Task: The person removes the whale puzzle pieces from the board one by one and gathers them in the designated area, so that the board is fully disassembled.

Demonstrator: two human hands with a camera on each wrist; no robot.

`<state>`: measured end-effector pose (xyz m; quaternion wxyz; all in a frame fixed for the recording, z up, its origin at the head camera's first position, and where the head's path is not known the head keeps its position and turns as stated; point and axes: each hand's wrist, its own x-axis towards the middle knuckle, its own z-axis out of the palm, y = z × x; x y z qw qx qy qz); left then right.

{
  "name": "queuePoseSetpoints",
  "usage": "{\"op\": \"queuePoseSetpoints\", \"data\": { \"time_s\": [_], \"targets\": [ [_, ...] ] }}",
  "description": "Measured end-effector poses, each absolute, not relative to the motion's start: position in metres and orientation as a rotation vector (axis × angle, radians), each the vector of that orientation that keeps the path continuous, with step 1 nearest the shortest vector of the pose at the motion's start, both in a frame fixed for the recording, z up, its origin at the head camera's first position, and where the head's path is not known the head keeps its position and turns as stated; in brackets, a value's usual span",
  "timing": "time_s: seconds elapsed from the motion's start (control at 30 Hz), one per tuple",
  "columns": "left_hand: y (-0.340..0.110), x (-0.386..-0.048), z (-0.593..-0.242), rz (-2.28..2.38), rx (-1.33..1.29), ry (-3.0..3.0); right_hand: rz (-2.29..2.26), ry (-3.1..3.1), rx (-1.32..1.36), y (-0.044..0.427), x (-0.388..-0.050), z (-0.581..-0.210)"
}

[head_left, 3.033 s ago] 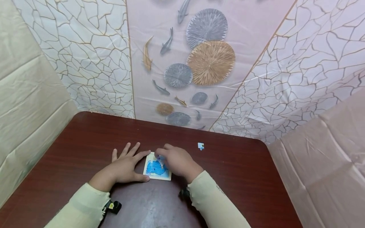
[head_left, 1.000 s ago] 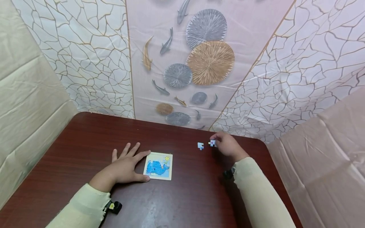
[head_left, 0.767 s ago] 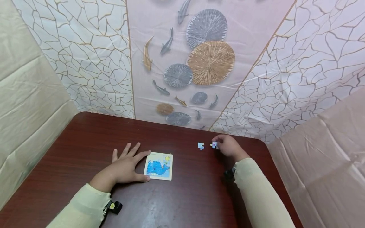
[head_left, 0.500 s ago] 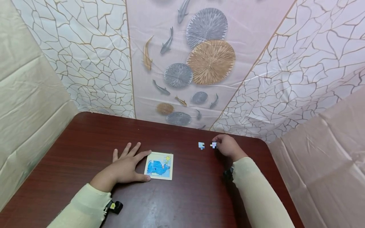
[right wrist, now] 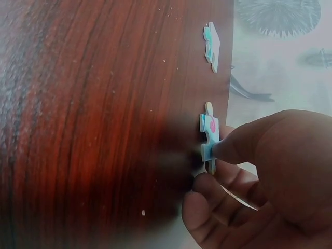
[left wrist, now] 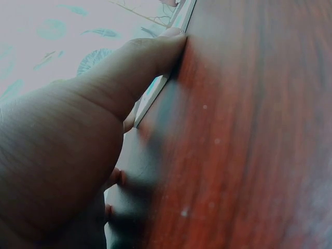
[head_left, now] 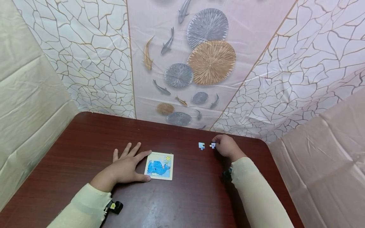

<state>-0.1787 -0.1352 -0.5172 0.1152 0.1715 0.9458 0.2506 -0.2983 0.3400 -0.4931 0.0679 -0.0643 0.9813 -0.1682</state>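
Note:
A square puzzle board [head_left: 158, 166] with a blue whale and a yellow sun lies on the table. My left hand [head_left: 122, 169], fingers spread, touches its left edge with thumb and forefinger; the left wrist view shows the thumb against the board's edge [left wrist: 150, 98]. Over to the right, my right hand [head_left: 228, 147] pinches a small jigsaw piece [head_left: 213, 145] between thumb and fingers. In the right wrist view this piece [right wrist: 210, 132] shows a pink swirl and light blue, with part of it behind the thumb. A second loose piece [head_left: 201, 145] lies just left of it.
The dark red-brown table [head_left: 182, 202] ends at a patterned cloth wall [head_left: 176, 95] behind, with plain cloth on the left [head_left: 31, 95] and right [head_left: 333, 164]. Both wrists carry black devices.
My right hand has gone from the board to the far right, where it now pinches the swirl piece. The sun part of the board is uncovered. My left hand has stayed in place.

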Motion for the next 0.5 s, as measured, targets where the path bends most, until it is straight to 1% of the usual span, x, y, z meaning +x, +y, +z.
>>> {"op": "queuePoseSetpoints", "data": {
  "time_s": [0.5],
  "targets": [
    [-0.1352,-0.1809,-0.5221,0.726,0.498,2.771,-0.533,2.953,-0.211,0.3387,-0.2956,-0.4904]
  ]
}}
